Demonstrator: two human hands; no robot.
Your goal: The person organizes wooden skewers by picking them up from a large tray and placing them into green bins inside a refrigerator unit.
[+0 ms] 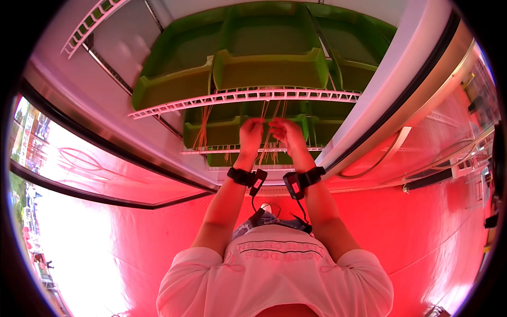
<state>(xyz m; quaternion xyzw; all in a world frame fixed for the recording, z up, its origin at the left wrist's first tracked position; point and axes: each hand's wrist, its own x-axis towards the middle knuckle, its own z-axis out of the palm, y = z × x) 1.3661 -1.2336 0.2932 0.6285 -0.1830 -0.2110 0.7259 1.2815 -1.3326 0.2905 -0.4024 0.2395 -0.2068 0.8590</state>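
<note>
In front of a cabinet with white wire shelves, my left hand (251, 134) and my right hand (286, 132) are raised close to each other. Thin reddish strands (279, 109) hang from the upper wire shelf (253, 94) behind and between my fingers. The left fingertips are pinched together at a strand, though what they grip is too small to tell. My right fingers are partly curled beside the same strands. Another bundle of thin strands (203, 126) hangs to the left. Green plastic trays (271, 71) stand on the upper shelf.
More green trays (212, 134) sit on the lower wire shelf (222, 150). An open glass door (119, 170) stands at the left. The cabinet's white side wall (380, 79) and a metal-framed edge rise at the right. The floor (380, 222) looks red.
</note>
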